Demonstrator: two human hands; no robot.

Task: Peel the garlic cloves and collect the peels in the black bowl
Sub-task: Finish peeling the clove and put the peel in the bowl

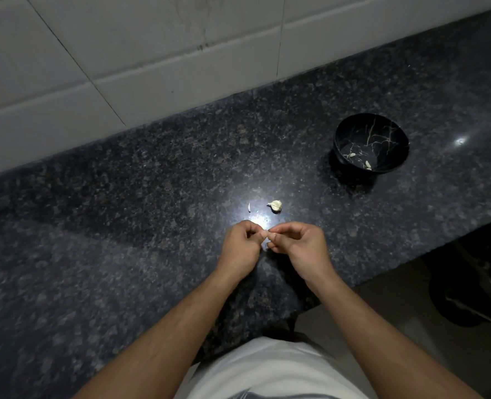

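While both hands meet over the dark speckled counter (123,226), the left hand (240,246) and the right hand (299,244) have their fingers curled inward and their fingertips pressed together around a small garlic clove (268,240). Only a pale sliver of it shows between the thumbs, so how much skin it wears cannot be told. Just beyond the hands, a piece of garlic (276,205) lies on the counter, and a thin white peel (249,207) lies beside it to the left, apart from it. The black bowl (372,131), veined with thin gold lines, stands well off to the right and farther back; a few small pale bits (368,165) rest in its bottom. White wall tiles (152,53) rise behind the counter.
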